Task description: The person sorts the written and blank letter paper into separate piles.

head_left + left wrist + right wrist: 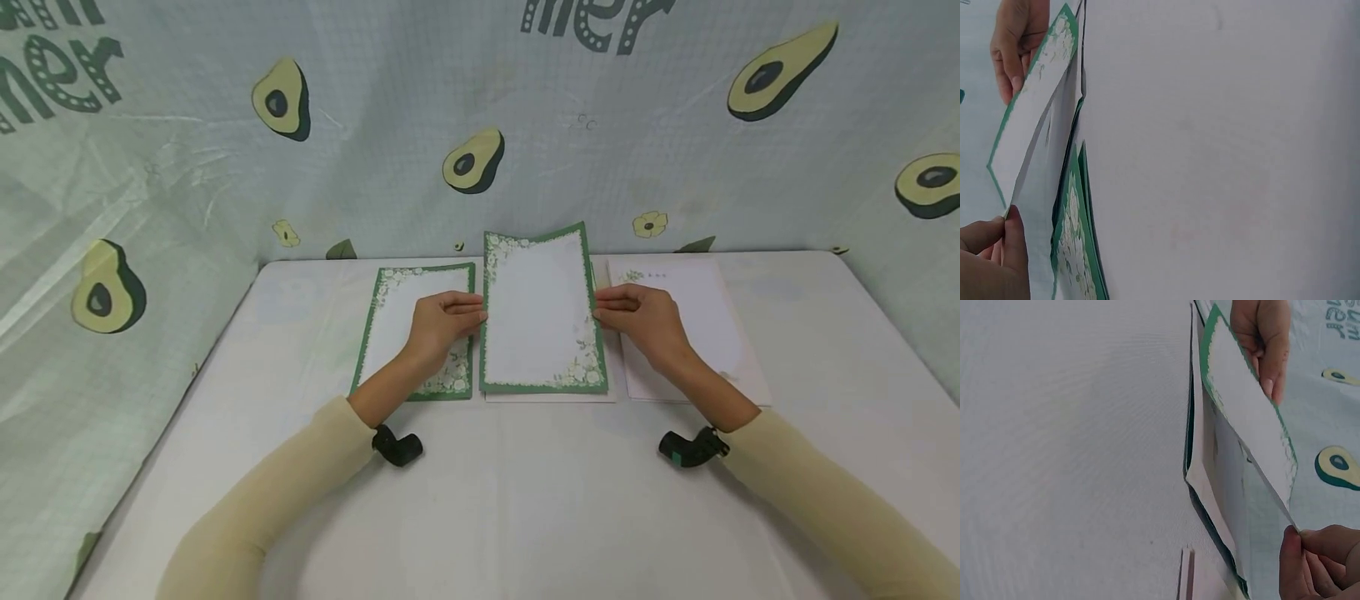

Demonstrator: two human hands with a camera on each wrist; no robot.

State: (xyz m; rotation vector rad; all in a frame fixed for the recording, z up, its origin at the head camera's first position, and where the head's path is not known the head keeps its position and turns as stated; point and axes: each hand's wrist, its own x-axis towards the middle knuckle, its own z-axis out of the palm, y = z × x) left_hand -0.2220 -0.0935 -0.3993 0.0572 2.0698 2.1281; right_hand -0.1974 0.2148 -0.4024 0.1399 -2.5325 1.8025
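A sheet of paper (536,308) with a green floral border is held up over the middle stack, its top edge bowed. My left hand (442,325) pinches its left edge between thumb and fingers. On the opposite edge, my right hand (648,321) pinches it the same way. Both wrist views show the sheet (1029,119) lifted clear of the papers below. Beneath it, a strip of a pale pink sheet (551,398) shows. Under my left forearm lies another green-bordered sheet (390,317); a pale pink sheet with small print (712,308) lies beneath my right hand.
The papers lie in a row near the far edge of a white table (495,500). Behind it hangs a pale cloth (390,108) printed with avocados. Black wrist cameras (401,448) sit at both sleeve cuffs.
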